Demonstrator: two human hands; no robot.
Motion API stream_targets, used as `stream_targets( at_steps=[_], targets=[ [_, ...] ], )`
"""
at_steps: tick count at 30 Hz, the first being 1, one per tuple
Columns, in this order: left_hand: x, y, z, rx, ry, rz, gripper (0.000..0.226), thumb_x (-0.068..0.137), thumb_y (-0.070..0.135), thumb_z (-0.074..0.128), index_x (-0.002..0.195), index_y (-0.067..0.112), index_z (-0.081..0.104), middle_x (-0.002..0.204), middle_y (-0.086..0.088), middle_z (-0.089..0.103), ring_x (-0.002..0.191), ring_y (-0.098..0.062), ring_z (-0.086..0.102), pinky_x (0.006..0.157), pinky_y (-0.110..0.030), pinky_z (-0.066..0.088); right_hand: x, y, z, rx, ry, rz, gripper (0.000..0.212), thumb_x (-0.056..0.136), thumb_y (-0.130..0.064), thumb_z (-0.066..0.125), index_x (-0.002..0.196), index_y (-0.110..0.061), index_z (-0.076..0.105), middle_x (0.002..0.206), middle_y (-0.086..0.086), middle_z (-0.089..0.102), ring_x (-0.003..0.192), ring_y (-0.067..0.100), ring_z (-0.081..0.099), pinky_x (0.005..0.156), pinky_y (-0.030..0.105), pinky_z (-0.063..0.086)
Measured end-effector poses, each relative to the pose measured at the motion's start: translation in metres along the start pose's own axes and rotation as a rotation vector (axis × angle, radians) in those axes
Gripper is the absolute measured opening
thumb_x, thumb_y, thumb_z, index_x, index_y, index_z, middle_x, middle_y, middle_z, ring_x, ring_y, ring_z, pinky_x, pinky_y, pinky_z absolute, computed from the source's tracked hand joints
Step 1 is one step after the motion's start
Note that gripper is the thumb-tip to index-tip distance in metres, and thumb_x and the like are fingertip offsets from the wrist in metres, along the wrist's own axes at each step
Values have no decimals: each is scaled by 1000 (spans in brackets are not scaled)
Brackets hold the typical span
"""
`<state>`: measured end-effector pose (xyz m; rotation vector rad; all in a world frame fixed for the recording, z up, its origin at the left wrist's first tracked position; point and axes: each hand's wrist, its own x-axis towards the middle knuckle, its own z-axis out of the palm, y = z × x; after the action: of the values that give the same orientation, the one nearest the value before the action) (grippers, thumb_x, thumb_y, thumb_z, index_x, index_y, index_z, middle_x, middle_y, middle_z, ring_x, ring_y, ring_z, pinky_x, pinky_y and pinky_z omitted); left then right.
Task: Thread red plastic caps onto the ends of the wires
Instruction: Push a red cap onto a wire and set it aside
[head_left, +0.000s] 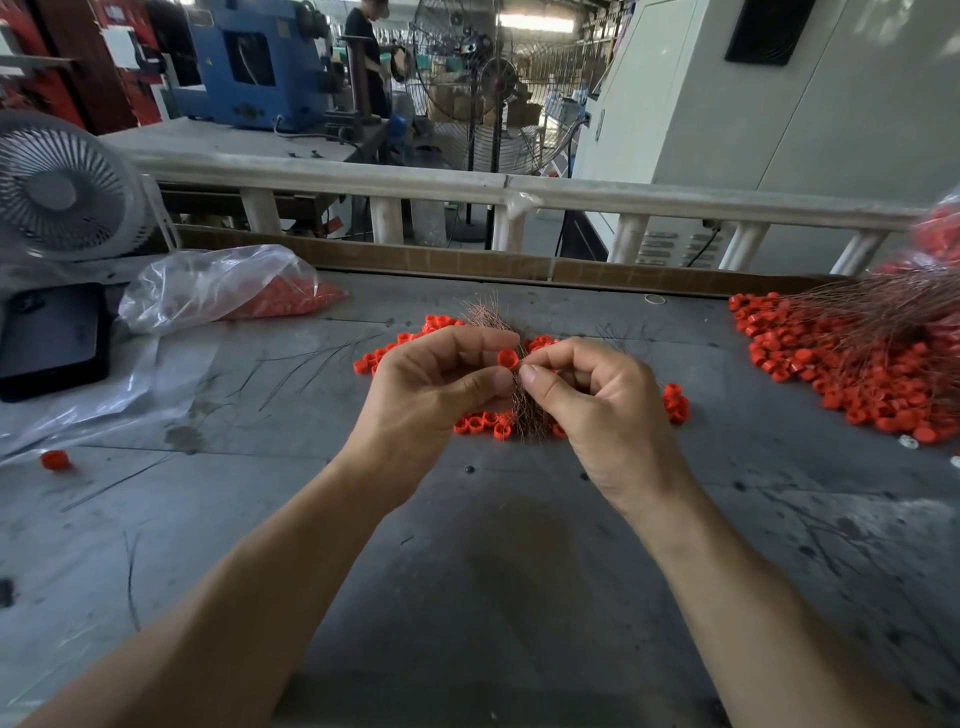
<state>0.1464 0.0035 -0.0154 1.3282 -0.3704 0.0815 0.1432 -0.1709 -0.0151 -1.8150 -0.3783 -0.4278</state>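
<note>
Both hands meet above the middle of the tabletop (493, 571): the left hand (431, 389) pinches a single red cap (508, 358) between thumb and forefinger, while the right hand (597, 405) has its fingers curled, thumb and forefinger closed on a bundle of copper wires (524, 405) that stands roughly upright between the two hands. The cap sits right against the wires — whether a wire has entered it cannot be told. Under and around the hands, loose red caps (478, 423) lie scattered on the grey surface. Far right, a larger heap of caps (831, 374) lies with a sheaf of wires (883, 306) spread over it. Far left, a clear plastic bag (208, 286) holds more caps, beside a dark phone (52, 338) and a small white fan (62, 192). One stray cap (55, 460) lies alone near the left edge.
</note>
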Motion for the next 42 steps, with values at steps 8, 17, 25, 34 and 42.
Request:
stream_targets(
  at_steps=[8,17,25,34,42],
  targets=[
    [-1,1,-1,-36,8,-47,24,84,11,70,106,15,79,91,-13,77,87,-23,75,78,-27,60,1,0,0,38,12,16,4,89,-28,73,86,-27,76,72,13,72,73,40,64,64,45,52],
    [-1,3,0,-36,21,-69,24,84,10,69,108,13,76,91,-13,77,84,-21,75,76,-26,60,1,2,-2,60,-14,38,6,90,-27,73,85,-27,76,59,-8,64,52,-1,50,54,13,40],
    [-1,3,0,1,14,-63,28,82,10,70,110,10,75,91,-13,78,86,-22,76,77,-26,60,0,1,-2,60,-4,75,9,92,-21,74,84,-24,76,60,-4,66,53,2,53,55,17,43],
    [-1,5,1,-27,41,-65,21,84,6,69,103,11,76,90,-14,78,81,-21,75,73,-26,61,0,-2,-1,174,-39,198,12,97,-18,65,89,-16,74,55,-11,51,52,5,42,53,21,34],
    [-2,7,2,-73,31,-74,30,83,11,69,111,3,73,99,-17,77,80,-21,74,70,-30,62,-2,-9,-1,290,-114,303,17,102,-9,53,108,-10,69,54,0,43,41,4,34,37,13,25]
  ],
)
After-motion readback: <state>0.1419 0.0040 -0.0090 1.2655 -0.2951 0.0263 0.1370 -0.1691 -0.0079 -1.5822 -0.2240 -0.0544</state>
